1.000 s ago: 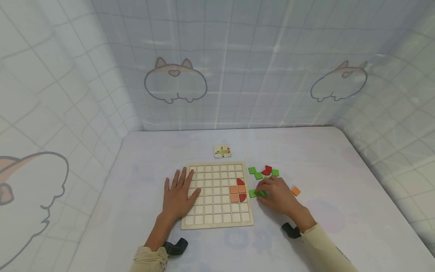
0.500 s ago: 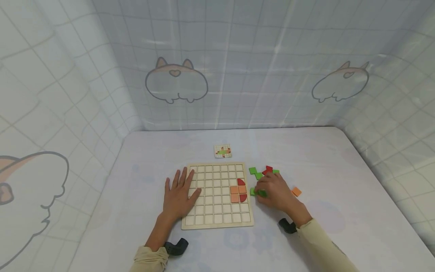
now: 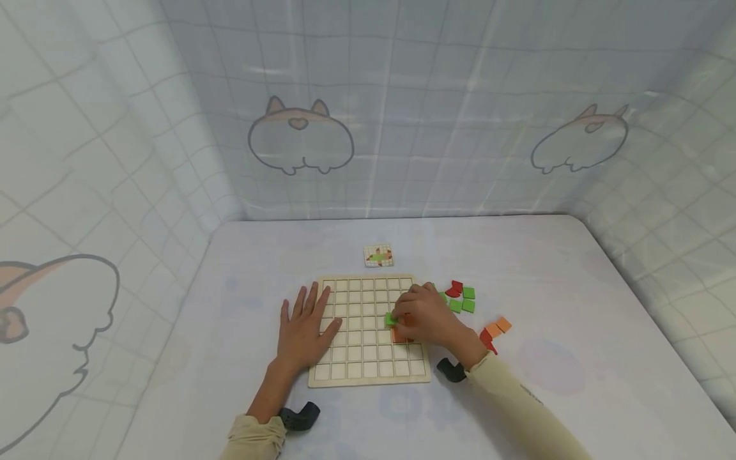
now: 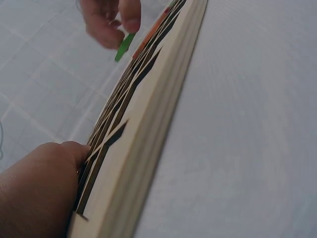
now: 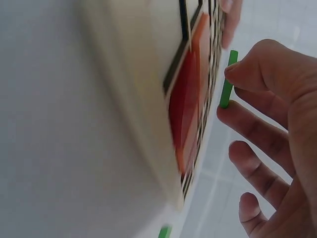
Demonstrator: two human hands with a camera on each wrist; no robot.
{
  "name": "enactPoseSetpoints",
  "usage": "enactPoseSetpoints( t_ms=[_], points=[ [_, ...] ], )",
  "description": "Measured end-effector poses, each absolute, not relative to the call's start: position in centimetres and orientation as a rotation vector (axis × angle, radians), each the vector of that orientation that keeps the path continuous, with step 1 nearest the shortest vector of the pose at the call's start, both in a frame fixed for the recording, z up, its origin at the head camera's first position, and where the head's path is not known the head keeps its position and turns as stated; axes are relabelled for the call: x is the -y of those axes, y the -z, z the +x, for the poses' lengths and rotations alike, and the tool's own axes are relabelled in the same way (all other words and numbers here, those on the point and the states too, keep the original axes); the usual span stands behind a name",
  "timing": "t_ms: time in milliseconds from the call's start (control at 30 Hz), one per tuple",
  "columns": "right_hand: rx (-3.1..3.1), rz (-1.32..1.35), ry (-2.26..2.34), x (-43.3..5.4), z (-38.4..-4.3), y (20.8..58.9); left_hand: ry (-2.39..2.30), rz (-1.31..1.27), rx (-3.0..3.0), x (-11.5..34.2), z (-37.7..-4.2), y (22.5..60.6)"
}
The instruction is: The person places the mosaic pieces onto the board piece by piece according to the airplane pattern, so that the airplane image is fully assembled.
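A wooden grid board [image 3: 353,372] lies on the white table. My left hand [image 3: 301,335] rests with spread, straight fingers on the board's left side. Over the right half of the board, my right hand [image 3: 428,316] pinches a green square tile [image 3: 390,319] between thumb and fingers. The right wrist view shows this green tile [image 5: 228,82] edge-on, slightly above the grid. Orange tiles [image 3: 398,336] in the cells below are partly covered by the right hand. A red quarter-round tile [image 5: 183,104] beside them shows in the right wrist view.
Beyond the board lies a small pattern card [image 3: 377,255]. To the right are loose green tiles [image 3: 468,292], red tiles [image 3: 454,290] and orange tiles [image 3: 498,327], with more red pieces [image 3: 489,340] near the right wrist. Tiled-print curtains surround the table.
My right hand has moved left from the loose tiles to over the board, carrying a green tile. Loose pieces it had covered now show. My left hand has stayed in place.
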State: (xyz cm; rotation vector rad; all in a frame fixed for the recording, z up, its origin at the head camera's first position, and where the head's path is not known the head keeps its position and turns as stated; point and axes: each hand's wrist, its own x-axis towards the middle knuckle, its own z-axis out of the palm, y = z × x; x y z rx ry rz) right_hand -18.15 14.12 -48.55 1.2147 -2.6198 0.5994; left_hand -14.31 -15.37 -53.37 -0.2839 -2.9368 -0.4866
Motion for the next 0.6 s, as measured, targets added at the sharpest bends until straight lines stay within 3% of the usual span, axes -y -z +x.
enactPoseSetpoints(
  t_ms=[300,600],
  points=[
    [2.685,1.281,-0.561,-12.5,-18.3,49.0,0.482,-0.294,2.951,15.3,-14.2,53.3],
    [2.694,1.177,-0.591,-14.6,-17.2,49.0,0.475,-0.284,2.945,15.4,-14.2,53.3]
  ],
)
